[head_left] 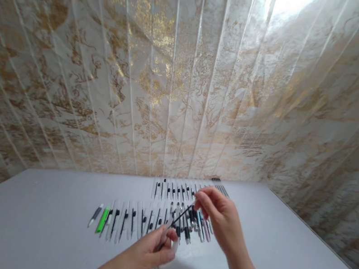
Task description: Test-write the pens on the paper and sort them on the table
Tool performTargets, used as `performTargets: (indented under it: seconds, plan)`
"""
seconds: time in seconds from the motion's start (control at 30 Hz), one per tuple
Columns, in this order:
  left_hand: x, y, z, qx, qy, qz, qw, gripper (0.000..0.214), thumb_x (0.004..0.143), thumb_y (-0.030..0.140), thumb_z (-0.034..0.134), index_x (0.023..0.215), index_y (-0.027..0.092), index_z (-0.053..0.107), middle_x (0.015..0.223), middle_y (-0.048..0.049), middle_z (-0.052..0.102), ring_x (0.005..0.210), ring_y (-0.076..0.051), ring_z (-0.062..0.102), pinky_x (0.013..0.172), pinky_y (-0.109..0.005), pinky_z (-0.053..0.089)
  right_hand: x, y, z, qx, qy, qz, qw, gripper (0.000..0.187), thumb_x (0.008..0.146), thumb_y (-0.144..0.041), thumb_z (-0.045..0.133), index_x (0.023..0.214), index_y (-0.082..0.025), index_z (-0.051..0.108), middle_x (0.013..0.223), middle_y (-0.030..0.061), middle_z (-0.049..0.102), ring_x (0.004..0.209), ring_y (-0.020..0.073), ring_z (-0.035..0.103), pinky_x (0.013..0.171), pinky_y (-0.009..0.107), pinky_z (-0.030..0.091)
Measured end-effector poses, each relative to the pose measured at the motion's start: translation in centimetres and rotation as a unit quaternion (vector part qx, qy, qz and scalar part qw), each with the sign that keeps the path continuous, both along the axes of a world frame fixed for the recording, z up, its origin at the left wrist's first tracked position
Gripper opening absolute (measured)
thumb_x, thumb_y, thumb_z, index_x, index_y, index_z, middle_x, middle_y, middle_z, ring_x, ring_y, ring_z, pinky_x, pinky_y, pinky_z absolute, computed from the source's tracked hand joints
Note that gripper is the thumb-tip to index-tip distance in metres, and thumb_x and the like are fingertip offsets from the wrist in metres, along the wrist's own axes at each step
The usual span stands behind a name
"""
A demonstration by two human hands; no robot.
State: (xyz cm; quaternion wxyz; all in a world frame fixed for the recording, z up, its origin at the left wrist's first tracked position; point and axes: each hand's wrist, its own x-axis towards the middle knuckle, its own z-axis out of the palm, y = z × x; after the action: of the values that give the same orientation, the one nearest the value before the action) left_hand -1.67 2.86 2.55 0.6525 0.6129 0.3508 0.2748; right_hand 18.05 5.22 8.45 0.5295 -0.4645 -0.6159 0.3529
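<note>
Both hands meet above the front middle of the white table (47, 222). My left hand (157, 248) is closed around a pale, translucent pen barrel (168, 224) that points up and to the right. Pinched in the fingertips of my right hand (215, 207) is the upper end of a thin dark pen refill (183, 214). Its lower end reaches the top of the barrel; whether it sits inside I cannot tell. Something whitish also shows by my left fingers, too unclear to name. Behind the hands lie several pens (197, 224), partly covered by my right hand.
A row of slim pen parts (122, 221) with black pieces runs to the left, ending at a bright green pen-like piece (102, 220) and a grey-and-white one (95, 215). Farther back lies another row (173, 191). A gold-patterned curtain (143, 101) hangs behind the table.
</note>
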Motion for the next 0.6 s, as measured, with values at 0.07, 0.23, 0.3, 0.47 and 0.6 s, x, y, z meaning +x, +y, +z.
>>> performTargets:
  seconds: [0.07,0.23,0.3,0.47,0.6]
  plan:
    - [-0.5,0.0,0.2,0.028,0.03,-0.015,0.999,0.027,0.085,0.039,0.058,0.102,0.019,0.049,0.073,0.0065,0.034,0.066,-0.012,0.03,0.063,-0.025,0.028,1.7,-0.4,1.2,0.031,0.007,-0.047,0.998,0.027,0.086,-0.042,0.059,0.076,-0.018,0.061,0.06,-0.0018,0.061,0.049,0.0093,0.045,0.048,0.02,0.037]
    - [-0.9,-0.2,0.2,0.05,0.065,-0.042,0.996,0.024,0.087,0.036,0.057,0.102,0.02,0.048,0.073,0.0077,0.032,0.066,-0.012,0.029,0.064,-0.025,0.029,2.9,-1.2,1.9,0.056,0.001,-0.078,0.995,0.026,0.086,-0.042,0.06,0.076,-0.018,0.062,0.061,-0.002,0.062,0.049,0.009,0.046,0.049,0.02,0.039]
    - [-0.7,-0.3,0.4,0.048,0.075,-0.046,0.995,0.025,0.087,0.035,0.057,0.104,0.019,0.048,0.074,0.0075,0.034,0.067,-0.012,0.03,0.066,-0.025,0.03,2.4,-1.2,1.8,0.049,-0.005,-0.065,0.997,0.026,0.087,-0.042,0.06,0.076,-0.018,0.061,0.061,-0.0018,0.062,0.049,0.009,0.045,0.049,0.02,0.038]
    - [-0.3,-0.5,1.0,0.042,0.096,-0.049,0.993,0.024,0.087,0.032,0.056,0.105,0.019,0.048,0.074,0.0072,0.036,0.068,-0.012,0.033,0.068,-0.026,0.031,0.7,-1.0,1.2,0.021,-0.032,-0.014,0.999,0.026,0.088,-0.041,0.057,0.077,-0.018,0.061,0.061,-0.0015,0.062,0.05,0.01,0.044,0.049,0.021,0.036]
    - [-0.2,-0.4,0.8,0.036,0.049,-0.035,0.998,0.022,0.086,0.032,0.059,0.102,0.019,0.052,0.079,0.0047,0.04,0.074,-0.013,0.037,0.072,-0.026,0.033,-0.4,-1.1,0.7,0.004,-0.123,0.058,0.991,0.022,0.09,-0.035,0.054,0.082,-0.018,0.067,0.069,-0.0001,0.065,0.058,0.0117,0.05,0.057,0.022,0.04]
